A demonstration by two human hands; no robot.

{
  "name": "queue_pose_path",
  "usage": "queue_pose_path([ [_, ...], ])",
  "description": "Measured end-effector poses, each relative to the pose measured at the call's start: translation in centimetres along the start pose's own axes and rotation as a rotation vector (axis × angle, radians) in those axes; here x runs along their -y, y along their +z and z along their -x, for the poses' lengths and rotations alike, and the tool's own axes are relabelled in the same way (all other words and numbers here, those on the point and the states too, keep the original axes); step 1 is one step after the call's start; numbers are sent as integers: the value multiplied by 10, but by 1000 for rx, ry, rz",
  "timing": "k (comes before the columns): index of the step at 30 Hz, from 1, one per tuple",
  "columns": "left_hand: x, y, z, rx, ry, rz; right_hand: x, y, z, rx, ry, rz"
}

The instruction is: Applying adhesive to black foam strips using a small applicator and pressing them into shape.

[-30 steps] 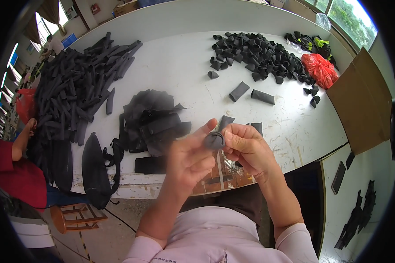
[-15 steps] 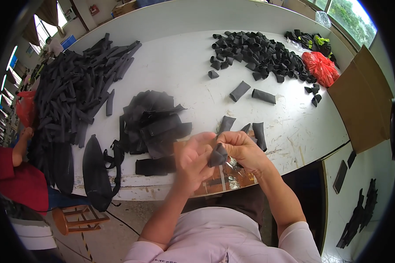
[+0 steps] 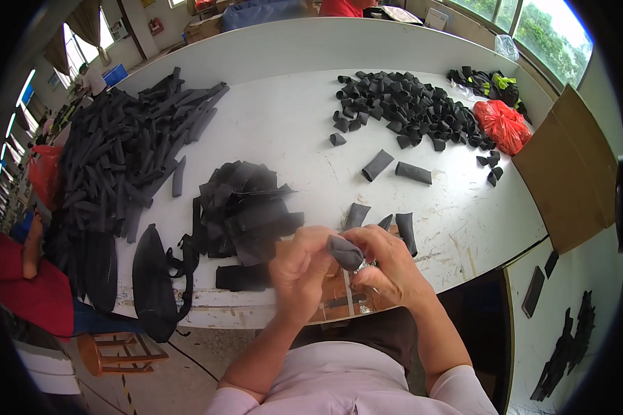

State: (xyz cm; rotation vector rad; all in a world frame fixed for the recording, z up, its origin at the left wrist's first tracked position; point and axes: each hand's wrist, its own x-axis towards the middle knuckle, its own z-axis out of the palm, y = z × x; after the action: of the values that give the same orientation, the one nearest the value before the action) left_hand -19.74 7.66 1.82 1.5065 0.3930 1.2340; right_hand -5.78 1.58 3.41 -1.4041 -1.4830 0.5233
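Observation:
Between my two hands, above the table's near edge, is a small black fabric tube (image 3: 344, 252). The fingers of my left hand (image 3: 300, 266) pinch its left side. My right hand (image 3: 386, 264) grips its other side, thumb bent beneath it. A silvery bit (image 3: 368, 263) shows by the right fingers, too small to make out. Under my hands lies a brown taped board (image 3: 358, 297) at the table edge. Just beyond are a few black fabric tubes (image 3: 356, 215), and left of my left hand is a heap of flat black fabric pieces (image 3: 246, 200).
Long black fabric strips (image 3: 111, 149) are piled at the far left, short tubes (image 3: 422, 104) at the far right. A red plastic bag (image 3: 502, 126) and a cardboard sheet (image 3: 567, 173) stand at right. At left are a wooden stool (image 3: 121, 353) and a co-worker's red sleeve (image 3: 24, 283).
The black tube has turned in my fingers, and its rounded end now points up and left. My right hand has curled closer around it. The whole view has shifted slightly.

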Motion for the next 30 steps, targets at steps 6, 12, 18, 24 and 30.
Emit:
queue_pose_path([
  [6,22,-13,20,-91,-216,212,-9,7,4,161,-202,510],
  [12,17,-2,-1,145,-326,388,-11,9,8,78,-202,381],
  [18,30,5,0,274,-372,222,-63,27,34,95,-143,71],
  [24,5,9,-5,318,-289,-134,-54,27,30,55,-138,-5],
  [30,5,12,0,204,-297,30,-69,29,35,106,-66,44],
])
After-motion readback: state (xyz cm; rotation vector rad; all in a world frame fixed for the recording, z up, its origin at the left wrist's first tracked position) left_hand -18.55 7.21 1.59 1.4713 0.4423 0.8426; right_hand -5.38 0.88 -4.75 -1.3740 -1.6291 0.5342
